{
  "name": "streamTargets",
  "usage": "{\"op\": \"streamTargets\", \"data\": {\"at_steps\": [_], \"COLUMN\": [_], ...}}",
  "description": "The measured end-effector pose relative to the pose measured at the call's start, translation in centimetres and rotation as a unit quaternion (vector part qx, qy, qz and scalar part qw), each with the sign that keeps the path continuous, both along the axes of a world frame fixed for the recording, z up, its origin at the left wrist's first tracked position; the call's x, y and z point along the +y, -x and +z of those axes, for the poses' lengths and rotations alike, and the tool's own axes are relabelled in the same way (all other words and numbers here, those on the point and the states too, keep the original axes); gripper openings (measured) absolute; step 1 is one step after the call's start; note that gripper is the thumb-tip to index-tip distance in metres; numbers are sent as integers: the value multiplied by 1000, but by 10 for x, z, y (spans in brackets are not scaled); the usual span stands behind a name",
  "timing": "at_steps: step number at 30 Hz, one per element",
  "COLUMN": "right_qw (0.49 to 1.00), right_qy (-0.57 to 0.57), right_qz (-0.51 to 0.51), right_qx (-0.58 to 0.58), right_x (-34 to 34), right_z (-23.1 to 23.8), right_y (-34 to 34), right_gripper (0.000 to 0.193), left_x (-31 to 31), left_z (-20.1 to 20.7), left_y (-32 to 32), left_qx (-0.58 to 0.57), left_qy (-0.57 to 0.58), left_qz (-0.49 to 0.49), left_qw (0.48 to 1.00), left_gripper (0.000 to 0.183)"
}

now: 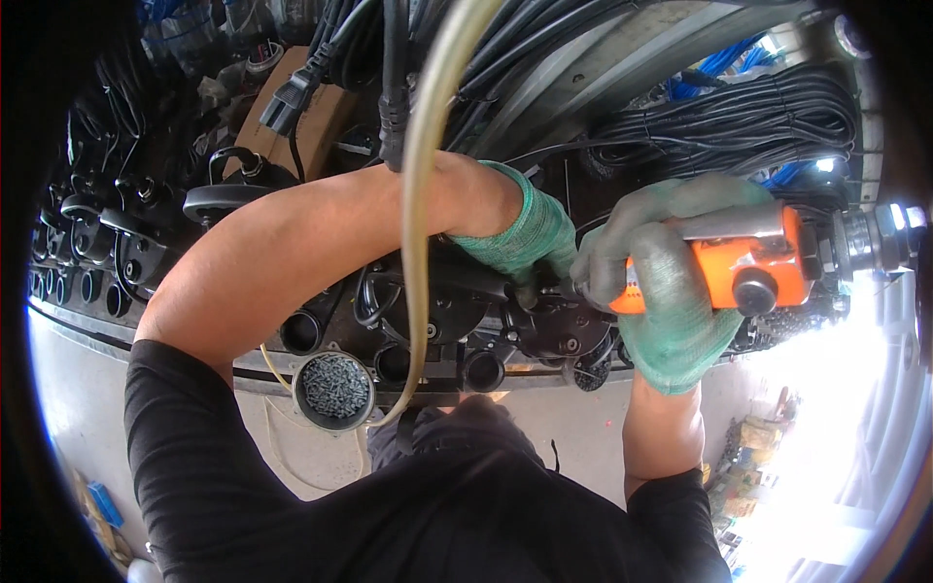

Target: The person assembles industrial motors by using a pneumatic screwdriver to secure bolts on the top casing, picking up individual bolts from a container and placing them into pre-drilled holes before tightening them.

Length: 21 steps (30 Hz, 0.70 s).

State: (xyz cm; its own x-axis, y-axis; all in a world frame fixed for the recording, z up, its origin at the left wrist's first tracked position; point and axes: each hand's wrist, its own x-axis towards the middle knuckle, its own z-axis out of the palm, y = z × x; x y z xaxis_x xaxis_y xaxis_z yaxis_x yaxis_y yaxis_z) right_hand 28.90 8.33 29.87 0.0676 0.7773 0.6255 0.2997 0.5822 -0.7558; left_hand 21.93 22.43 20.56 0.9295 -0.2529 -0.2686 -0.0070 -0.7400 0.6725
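Observation:
Both of my hands wear green knitted gloves with grey coating. My right hand wraps round an orange air screwdriver, its fingers over the grey lever. The tool lies roughly level, its nose pointing left toward my other hand. My left hand reaches across with fingertips bent down at a black round pump housing, close to the tool's nose. Whatever those fingers pinch is hidden, and I cannot tell whether the tool touches the housing. Another black housing sits just left, below my forearm.
A round tub full of small screws hangs at the bench's near edge. A pale hose runs down across the view. More black pumps line the left. Coiled black cable, a cardboard box and a plug lie behind.

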Motion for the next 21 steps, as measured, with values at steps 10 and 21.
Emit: {"op": "streamTargets", "data": {"at_steps": [10, 21], "right_qw": [995, 982], "right_qy": [44, 138], "right_qz": [-44, 48], "right_qx": [81, 121], "right_x": [-14, -10], "right_z": [-8, 1], "right_y": [-8, -25], "right_gripper": [22, 12], "left_x": [-2, -8], "left_z": [4, 26], "left_y": [8, 10], "left_qx": [-6, -9], "left_qy": [-19, -82], "left_qz": [9, 23], "left_qw": [1000, 996], "left_gripper": [55, 54]}}
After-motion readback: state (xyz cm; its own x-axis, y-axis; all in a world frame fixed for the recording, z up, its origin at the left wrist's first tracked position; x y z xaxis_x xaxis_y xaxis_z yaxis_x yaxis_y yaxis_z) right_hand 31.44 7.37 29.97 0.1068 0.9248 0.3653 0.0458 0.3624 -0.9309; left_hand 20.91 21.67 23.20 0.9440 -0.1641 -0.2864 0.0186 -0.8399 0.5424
